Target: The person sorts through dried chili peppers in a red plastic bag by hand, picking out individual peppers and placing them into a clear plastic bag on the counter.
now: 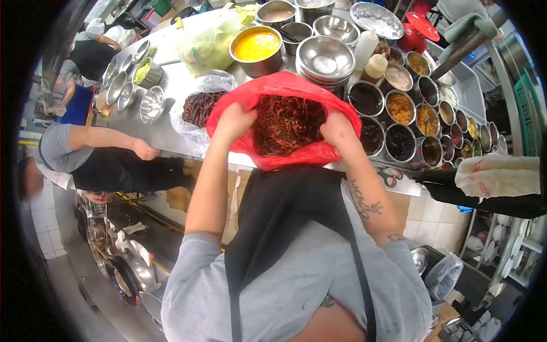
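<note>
A red plastic bag (pixel 250 91) is spread wide at the edge of the steel counter. Inside it lie many dark reddish-brown dried strips, which look like dried chillies (pixel 288 122). My left hand (pixel 236 121) is closed round the bag's left rim, and my right hand (pixel 339 130) grips the right rim; the fingertips of both are partly hidden in the plastic. Just left of the red bag, a clear plastic bag (pixel 185 128) holds dark brown elongated pieces (pixel 200 108). Behind the red bag stand a stack of steel bowls (pixel 326 58) and a pot of yellow-orange liquid (pixel 256 47).
Rows of seasoning containers (pixel 400 108) fill the counter's right side, with scissors (pixel 390 176) at the edge. Squeeze bottles (pixel 375 67) stand behind them. A co-worker's arm (pixel 108 139) reaches in from the left. Steel bowls (pixel 152 104) and a bag of greens (pixel 205 43) are at upper left.
</note>
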`<state>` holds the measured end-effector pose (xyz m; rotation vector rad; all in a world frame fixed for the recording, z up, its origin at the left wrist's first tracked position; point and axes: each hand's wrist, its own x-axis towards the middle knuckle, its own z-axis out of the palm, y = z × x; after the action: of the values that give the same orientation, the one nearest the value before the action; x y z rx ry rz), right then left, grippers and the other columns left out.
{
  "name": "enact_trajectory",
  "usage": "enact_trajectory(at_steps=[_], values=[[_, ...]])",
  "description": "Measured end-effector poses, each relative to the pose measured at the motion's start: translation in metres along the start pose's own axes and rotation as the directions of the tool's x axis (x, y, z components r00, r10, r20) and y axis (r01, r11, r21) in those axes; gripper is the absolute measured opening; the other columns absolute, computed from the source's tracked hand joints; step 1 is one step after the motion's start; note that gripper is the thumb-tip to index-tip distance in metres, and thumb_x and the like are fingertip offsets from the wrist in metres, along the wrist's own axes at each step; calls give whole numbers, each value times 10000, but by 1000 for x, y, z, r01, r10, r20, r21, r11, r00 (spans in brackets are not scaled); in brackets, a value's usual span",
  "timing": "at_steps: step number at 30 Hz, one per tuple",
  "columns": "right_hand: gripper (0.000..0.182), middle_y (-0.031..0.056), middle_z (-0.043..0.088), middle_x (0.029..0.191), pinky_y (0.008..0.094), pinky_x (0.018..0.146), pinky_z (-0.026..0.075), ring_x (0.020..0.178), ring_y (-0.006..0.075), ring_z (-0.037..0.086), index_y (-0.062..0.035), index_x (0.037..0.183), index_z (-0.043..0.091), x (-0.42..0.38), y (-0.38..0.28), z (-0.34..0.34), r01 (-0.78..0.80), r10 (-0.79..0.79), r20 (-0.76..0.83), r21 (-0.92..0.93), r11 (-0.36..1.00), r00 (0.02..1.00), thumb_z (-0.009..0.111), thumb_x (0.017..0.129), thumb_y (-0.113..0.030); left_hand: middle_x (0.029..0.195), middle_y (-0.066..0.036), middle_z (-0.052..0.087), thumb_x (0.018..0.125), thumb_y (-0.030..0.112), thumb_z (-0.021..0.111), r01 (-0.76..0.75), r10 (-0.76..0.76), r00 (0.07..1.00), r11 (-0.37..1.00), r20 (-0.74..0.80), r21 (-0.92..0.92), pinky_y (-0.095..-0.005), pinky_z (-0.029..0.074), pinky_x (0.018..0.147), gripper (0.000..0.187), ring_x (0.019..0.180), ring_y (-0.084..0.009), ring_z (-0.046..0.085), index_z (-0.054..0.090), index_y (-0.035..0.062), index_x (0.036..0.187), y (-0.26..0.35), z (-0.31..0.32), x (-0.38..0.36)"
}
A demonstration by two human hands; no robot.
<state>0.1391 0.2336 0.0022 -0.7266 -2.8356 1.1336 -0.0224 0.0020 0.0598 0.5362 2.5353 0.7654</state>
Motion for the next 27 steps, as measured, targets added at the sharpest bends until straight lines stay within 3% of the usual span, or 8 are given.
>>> enact_trajectory(at_steps=[1, 4, 6, 8, 11, 17, 23, 27], values=[[508, 305, 641, 1102, 485, 927, 498, 1064, 442, 616, -3, 1270, 545, -3, -1, 0, 28, -27, -29, 25, 999, 999, 571, 763, -17, 968, -170, 731, 794, 54, 677, -99, 94, 991, 994, -95, -47, -397, 540, 834, 274, 922, -303, 709, 720, 4, 1059, 6, -2, -4], [429, 310, 648, 1068, 488, 921, 503, 1041, 432, 630, 18, 1191, 587, -4, 2, 7, 93, -81, -136, 81, 992, 987, 582, 765, -29, 950, -175, 723, 827, 24, 648, -352, 373, 926, 907, 55, -230, -363, 543, 805, 262, 882, -261, 709, 712, 3, 1080, 12, 11, 2], [389, 303, 658, 1049, 478, 923, 506, 1031, 423, 640, 21, 1148, 620, -3, 1, 6, 95, -76, -165, 109, 990, 983, 579, 763, -23, 999, -126, 704, 857, 5, 668, -450, 472, 865, 880, 168, -154, -332, 536, 854, 239, 931, -225, 685, 715, 16, 1091, 21, 24, 0], [360, 292, 670, 1029, 465, 930, 508, 1025, 413, 648, 22, 1110, 652, -7, -5, 2, 53, -34, -137, 137, 989, 990, 575, 761, -14, 1038, -144, 659, 788, 9, 674, -670, 671, 733, 741, 114, -54, -388, 519, 892, 287, 994, -323, 645, 736, 62, 1063, 24, 43, 5], [332, 277, 683, 1012, 451, 933, 511, 1013, 406, 657, 17, 1095, 678, -6, -1, 13, 98, -60, -190, 200, 975, 980, 569, 784, -17, 1066, -149, 625, 754, 5, 704, -711, 693, 703, 690, 163, 134, -422, 491, 934, 248, 1037, -356, 607, 736, 62, 993, 23, 63, 14], [255, 249, 685, 1043, 456, 924, 514, 1008, 406, 655, -1, 1067, 701, -10, -24, 2, 251, -204, -169, 337, 907, 964, 607, 844, -83, 1040, -125, 628, 767, 55, 657, -707, 677, 707, 684, 205, 181, -447, 504, 887, 252, 1009, -355, 598, 731, 102, 1003, 14, 73, 14], [255, 211, 671, 1005, 453, 896, 520, 991, 390, 651, -25, 1012, 715, -6, -30, 20, 146, -140, 150, -31, 989, 979, 681, 844, -213, 1067, -130, 634, 773, 92, 648, -571, 546, 820, 764, 171, 301, -468, 509, 877, 290, 1022, -366, 610, 721, 110, 1053, 8, 70, -2], [265, 188, 652, 1050, 458, 930, 498, 1061, 370, 614, -49, 994, 724, 3, -18, 38, 200, -191, 102, -89, 976, 976, 696, 836, -260, 989, -198, 684, 799, 85, 672, -527, 523, 850, 844, 68, 99, -463, 522, 861, 270, 968, -389, 652, 704, 49, 1065, -3, 61, -14]])
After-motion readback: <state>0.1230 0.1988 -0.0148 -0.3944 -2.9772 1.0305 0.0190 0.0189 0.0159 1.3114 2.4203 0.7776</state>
